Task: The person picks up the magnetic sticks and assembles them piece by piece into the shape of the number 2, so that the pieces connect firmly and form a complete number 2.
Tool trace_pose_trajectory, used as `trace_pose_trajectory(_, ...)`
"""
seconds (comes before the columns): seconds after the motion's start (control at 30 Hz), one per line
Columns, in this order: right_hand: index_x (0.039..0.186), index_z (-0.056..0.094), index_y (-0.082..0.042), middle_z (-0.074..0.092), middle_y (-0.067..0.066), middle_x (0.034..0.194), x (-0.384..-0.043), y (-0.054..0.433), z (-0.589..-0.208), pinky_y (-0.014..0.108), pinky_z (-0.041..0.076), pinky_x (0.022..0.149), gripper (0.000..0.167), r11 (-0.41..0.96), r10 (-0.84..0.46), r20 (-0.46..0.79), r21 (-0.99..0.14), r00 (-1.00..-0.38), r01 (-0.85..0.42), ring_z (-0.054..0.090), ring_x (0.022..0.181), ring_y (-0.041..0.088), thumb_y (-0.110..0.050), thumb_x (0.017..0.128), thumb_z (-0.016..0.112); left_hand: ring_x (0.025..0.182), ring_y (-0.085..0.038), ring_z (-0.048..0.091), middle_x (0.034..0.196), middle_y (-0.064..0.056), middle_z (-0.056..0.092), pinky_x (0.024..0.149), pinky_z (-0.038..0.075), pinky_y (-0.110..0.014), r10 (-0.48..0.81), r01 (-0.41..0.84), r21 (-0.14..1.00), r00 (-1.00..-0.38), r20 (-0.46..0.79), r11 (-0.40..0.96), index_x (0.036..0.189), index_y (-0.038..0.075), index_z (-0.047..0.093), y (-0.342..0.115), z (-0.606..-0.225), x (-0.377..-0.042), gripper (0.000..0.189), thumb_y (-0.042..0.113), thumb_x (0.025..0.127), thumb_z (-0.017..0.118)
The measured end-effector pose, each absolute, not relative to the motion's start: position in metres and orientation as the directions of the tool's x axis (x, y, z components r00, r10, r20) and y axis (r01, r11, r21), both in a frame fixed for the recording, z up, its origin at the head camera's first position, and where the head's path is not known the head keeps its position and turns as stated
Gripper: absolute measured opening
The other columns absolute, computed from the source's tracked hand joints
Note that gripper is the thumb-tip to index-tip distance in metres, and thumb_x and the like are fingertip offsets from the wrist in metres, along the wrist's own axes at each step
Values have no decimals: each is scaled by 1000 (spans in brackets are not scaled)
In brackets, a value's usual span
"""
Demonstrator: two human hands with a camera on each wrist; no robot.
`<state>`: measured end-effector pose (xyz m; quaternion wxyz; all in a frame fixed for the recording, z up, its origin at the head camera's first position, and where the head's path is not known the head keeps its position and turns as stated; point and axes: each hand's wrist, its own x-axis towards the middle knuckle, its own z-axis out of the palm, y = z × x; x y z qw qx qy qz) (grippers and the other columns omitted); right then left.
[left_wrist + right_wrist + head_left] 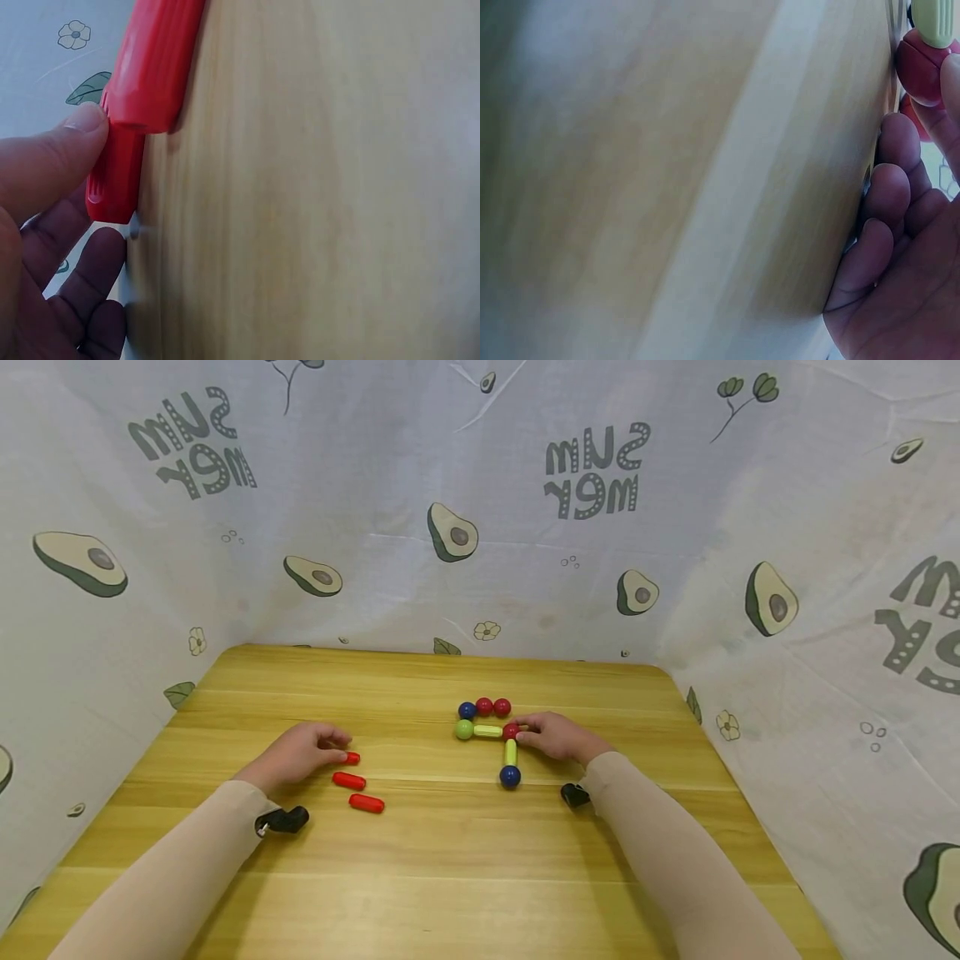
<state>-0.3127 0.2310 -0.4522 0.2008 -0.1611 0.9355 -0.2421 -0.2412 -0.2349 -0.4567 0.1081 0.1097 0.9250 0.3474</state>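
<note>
My left hand pinches the farthest red rod between thumb and fingers on the left half of the table. In the left wrist view the thumb lies against that ribbed red rod, while a nearer rod overlaps its upper part. My right hand grips a red ball with thumb and index finger. From this ball one yellow-green rod runs left to a green ball. Another yellow-green rod runs toward me to a blue ball. The right wrist view shows the held red ball at its edge.
Two more red rods, a middle one and a nearer one, lie by the left hand. Behind the joined pieces sit a blue ball and two red balls in a row. Patterned cloth walls the wooden table.
</note>
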Motion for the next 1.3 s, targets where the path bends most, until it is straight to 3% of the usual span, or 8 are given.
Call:
trace_pose_trajectory(0.23,153,57,-19,66,16,138,-313,231,-452,59,40,119,48,832,-401,-296,-513,-867,-210,59,127,35,-39,110,56,116,-27,64,124,-7,73,105,50,-52,293,109,690,-944,-154,716,128,10,73,-236,-457,-238,32,27,100,74)
trace_pose_trajectory(0.7,151,59,-18,67,16,135,-312,231,-451,58,42,116,45,824,-420,-287,-518,-861,-229,60,120,32,-37,110,56,118,-31,62,127,-10,72,106,48,-54,293,120,645,-941,-168,755,132,12,73,-238,-460,-238,32,20,100,73)
trace_pose_trajectory(0.93,150,59,-17,66,17,138,-313,231,-452,59,41,118,44,819,-431,-271,-519,-861,-247,59,127,35,-36,110,55,122,-34,61,129,-12,71,108,47,-57,278,108,641,-946,-170,760,131,12,73,-237,-461,-238,31,20,101,72)
trace_pose_trajectory(1.3,153,56,-17,66,17,135,-312,230,-451,59,41,118,47,831,-419,-287,-502,-861,-237,59,124,35,-37,110,55,120,-33,62,127,-12,72,106,48,-56,271,115,630,-949,-158,768,129,13,74,-238,-464,-239,30,22,101,72)
